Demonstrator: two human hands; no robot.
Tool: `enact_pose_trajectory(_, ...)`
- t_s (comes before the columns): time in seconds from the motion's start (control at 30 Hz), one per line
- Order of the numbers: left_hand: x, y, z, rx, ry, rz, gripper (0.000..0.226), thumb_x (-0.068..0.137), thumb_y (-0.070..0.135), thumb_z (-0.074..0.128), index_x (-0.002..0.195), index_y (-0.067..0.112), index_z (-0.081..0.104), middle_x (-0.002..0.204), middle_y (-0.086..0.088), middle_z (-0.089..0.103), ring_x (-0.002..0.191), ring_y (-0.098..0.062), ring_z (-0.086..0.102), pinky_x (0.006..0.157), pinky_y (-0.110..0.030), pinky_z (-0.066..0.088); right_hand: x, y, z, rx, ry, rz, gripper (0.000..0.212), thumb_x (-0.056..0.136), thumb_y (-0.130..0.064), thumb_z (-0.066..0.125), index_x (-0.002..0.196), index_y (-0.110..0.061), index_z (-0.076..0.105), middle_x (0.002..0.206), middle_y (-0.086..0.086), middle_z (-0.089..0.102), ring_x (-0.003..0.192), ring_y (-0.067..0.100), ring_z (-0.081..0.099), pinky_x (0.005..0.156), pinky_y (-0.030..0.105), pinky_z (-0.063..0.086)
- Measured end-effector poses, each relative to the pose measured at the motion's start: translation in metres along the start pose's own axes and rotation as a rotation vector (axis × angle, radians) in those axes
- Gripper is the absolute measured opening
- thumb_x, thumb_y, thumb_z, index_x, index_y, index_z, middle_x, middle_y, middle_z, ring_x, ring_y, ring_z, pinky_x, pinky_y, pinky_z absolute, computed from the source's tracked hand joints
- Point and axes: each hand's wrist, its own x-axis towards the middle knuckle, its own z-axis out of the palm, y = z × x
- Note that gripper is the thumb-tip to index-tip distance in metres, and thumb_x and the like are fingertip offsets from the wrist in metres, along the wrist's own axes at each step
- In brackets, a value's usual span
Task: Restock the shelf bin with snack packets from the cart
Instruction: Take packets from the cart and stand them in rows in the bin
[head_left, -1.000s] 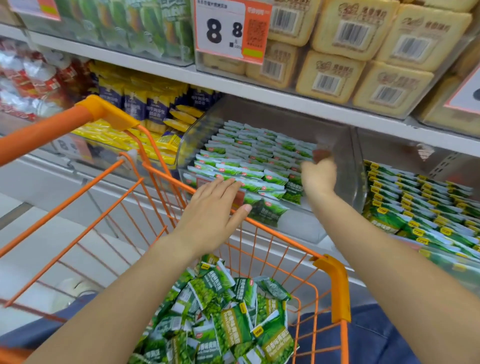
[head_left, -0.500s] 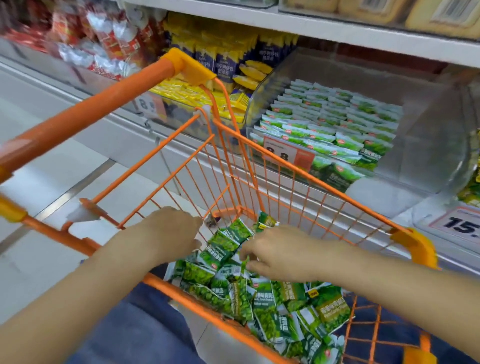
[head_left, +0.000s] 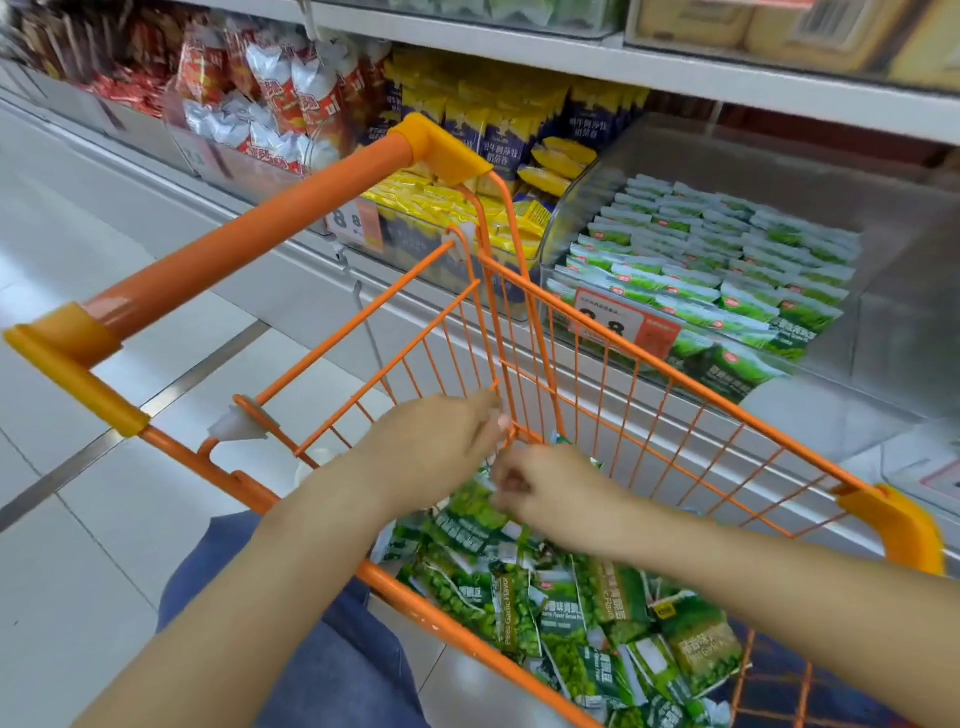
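The green snack packets (head_left: 566, 613) lie in a loose heap on the floor of the orange wire cart (head_left: 524, 332), filling the basket's lower part toward 5 o'clock. Both hands are down in the basket over the heap's far end. The right hand (head_left: 558, 491) has its fingers curled in and seems to pinch the top edge of a packet, though blur hides the contact. The left hand (head_left: 434, 449), just beside it at 10 o'clock, reaches toward the same spot with fingers bent and fingertips at the cart's wire wall; whether it holds anything I cannot tell. Beyond the cart, at 2 o'clock, the clear shelf bin (head_left: 883, 312) holds neat rows of the same green packets, with a bare stretch along its right side and a red-and-white price tag (head_left: 621, 325) on its front. At 12 o'clock sits a neighbouring bin of yellow and blue packets (head_left: 498, 135), and at 11 o'clock red and silver bags (head_left: 270, 98). The cart's orange handle bar (head_left: 244, 239) runs toward 9 o'clock over pale floor tiles (head_left: 78, 571).
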Motion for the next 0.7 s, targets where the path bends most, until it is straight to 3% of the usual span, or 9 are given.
enact_pose_trajectory(0.07, -0.002, 0.001, -0.007, -0.213, 0.053, -0.005, 0.054, 0.097, 0.056, 0.023, 0.139, 0.027, 0.040, 0.092, 0.006, 0.067, 0.091, -0.016, 0.062, 0.079, -0.035, 0.048, -0.018, 0.012, -0.026, 0.430, 0.076, 0.100, 0.020, 0.091, -0.013, 0.062, 0.075, -0.016, 0.052, 0.062, -0.007, 0.055, 0.068, 0.016, 0.065, 0.067, 0.029, 0.054)
enact_pose_trajectory(0.13, -0.005, 0.004, -0.015, -0.475, 0.030, -0.029, 0.059, 0.088, 0.065, 0.027, 0.135, 0.035, 0.045, 0.105, 0.005, 0.068, 0.093, -0.010, 0.064, 0.087, -0.036, 0.050, -0.040, 0.021, -0.048, 0.820, 0.130, 0.156, 0.017, 0.089, -0.005, 0.062, 0.076, -0.011, 0.053, 0.051, -0.008, 0.048, 0.063, 0.015, 0.068, 0.068, 0.025, 0.059)
enact_pose_trajectory(0.2, -0.003, 0.011, -0.023, -0.801, -0.016, -0.077, 0.055, 0.084, 0.063, 0.041, 0.129, 0.034, 0.054, 0.111, 0.005, 0.068, 0.095, -0.009, 0.067, 0.089, -0.031, 0.054, -0.058, 0.026, -0.062, 1.104, 0.200, 0.192, 0.013, 0.087, -0.003, 0.062, 0.079, -0.008, 0.054, 0.055, -0.003, 0.050, 0.066, 0.018, 0.071, 0.063, 0.020, 0.058)
enact_pose_trajectory(0.27, 0.001, 0.024, -0.030, -1.087, -0.082, -0.131, 0.052, 0.082, 0.053, 0.060, 0.125, 0.026, 0.060, 0.108, -0.001, 0.070, 0.090, -0.012, 0.070, 0.080, -0.025, 0.057, -0.069, 0.030, -0.069, 1.259, 0.254, 0.213, 0.010, 0.086, -0.002, 0.062, 0.080, -0.006, 0.056, 0.062, 0.005, 0.055, 0.069, 0.020, 0.072, 0.059, 0.018, 0.057)
enact_pose_trajectory(0.33, 0.007, 0.038, -0.034, -1.135, -0.109, -0.113, 0.044, 0.080, 0.046, 0.069, 0.118, 0.024, 0.064, 0.106, 0.000, 0.069, 0.094, -0.011, 0.068, 0.078, -0.026, 0.057, -0.077, 0.030, -0.073, 1.318, 0.275, 0.196, 0.006, 0.086, -0.004, 0.062, 0.083, -0.004, 0.057, 0.071, 0.015, 0.057, 0.070, 0.019, 0.072, 0.061, 0.019, 0.058)
enact_pose_trajectory(0.43, 0.018, 0.060, -0.037, -1.151, -0.087, -0.050, 0.031, 0.086, 0.038, 0.064, 0.104, 0.015, 0.073, 0.108, 0.002, 0.072, 0.102, -0.012, 0.067, 0.083, -0.034, 0.057, -0.088, 0.032, -0.078, 1.315, 0.297, 0.140, 0.013, 0.082, -0.012, 0.065, 0.087, -0.004, 0.057, 0.079, 0.018, 0.058, 0.072, 0.018, 0.072, 0.065, 0.021, 0.059)
enact_pose_trajectory(0.5, 0.025, 0.074, -0.039, -1.209, -0.041, -0.059, 0.024, 0.087, 0.031, 0.060, 0.092, 0.014, 0.077, 0.101, 0.006, 0.074, 0.095, -0.007, 0.068, 0.074, -0.028, 0.058, -0.095, 0.034, -0.086, 1.224, 0.347, 0.091, 0.025, 0.076, -0.022, 0.071, 0.092, -0.008, 0.059, 0.074, 0.010, 0.058, 0.070, 0.015, 0.069, 0.064, 0.023, 0.058)
enact_pose_trajectory(0.6, 0.041, 0.094, -0.039, -1.162, -0.031, -0.015, 0.026, 0.086, 0.034, 0.060, 0.094, 0.016, 0.077, 0.102, 0.001, 0.073, 0.095, -0.016, 0.066, 0.065, -0.021, 0.054, -0.100, 0.041, -0.108, 1.031, 0.464, 0.043, 0.027, 0.075, -0.029, 0.075, 0.098, -0.022, 0.063, 0.076, 0.007, 0.056, 0.067, 0.009, 0.061, 0.059, 0.022, 0.054)
enact_pose_trajectory(0.7, 0.062, 0.124, -0.039, -1.177, -0.001, 0.024, 0.026, 0.083, 0.032, 0.065, 0.102, 0.016, 0.073, 0.098, 0.007, 0.073, 0.095, -0.011, 0.068, 0.068, -0.020, 0.055, -0.100, 0.061, -0.132, 0.833, 0.617, 0.012, 0.022, 0.073, -0.031, 0.073, 0.093, -0.027, 0.064, 0.070, -0.019, 0.063, 0.068, -0.001, 0.061, 0.064, 0.017, 0.049)
